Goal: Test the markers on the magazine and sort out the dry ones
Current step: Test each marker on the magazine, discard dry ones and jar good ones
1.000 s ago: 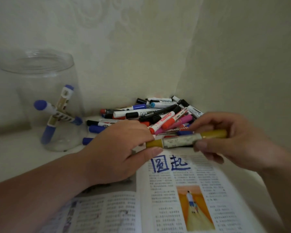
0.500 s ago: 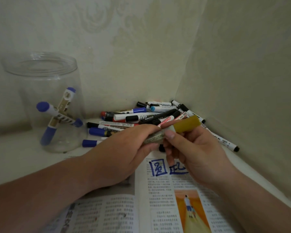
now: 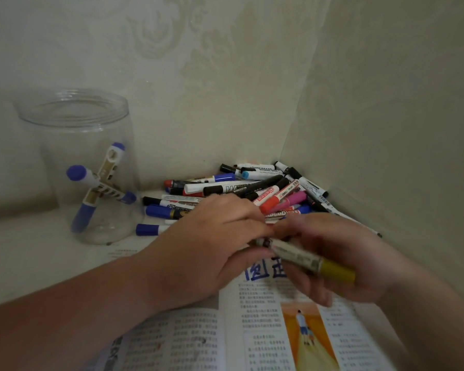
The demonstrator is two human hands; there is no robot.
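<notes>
Head cam: the right hand (image 3: 359,250) is wrapped round the barrel of a yellow marker (image 3: 300,257), held just over the open magazine (image 3: 252,338). The left hand (image 3: 206,247) pinches its other end, cap or bare tip, too blurry to tell. It's probably a light, stiff, slick plastic tube, so gripping mid-barrel on the label makes sense. The pile (image 3: 252,191) sits in the corner, and the jar (image 3: 73,124) holds two blue markers (image 3: 77,173).

Past the fingers (image 3: 241,220) the heap of markers (image 3: 276,192) chokes the corner, with the side wall (image 3: 386,156) close on their right and the back wall (image 3: 198,103) behind. The yellow marker (image 3: 308,259) they grip bars the gap between left hand (image 3: 209,245) and right hand (image 3: 346,242). Left of them the tabletop (image 3: 38,263) looks open, I think, up to the clear jar (image 3: 73,124). Below, the magazine (image 3: 188,341) lies flat.
</notes>
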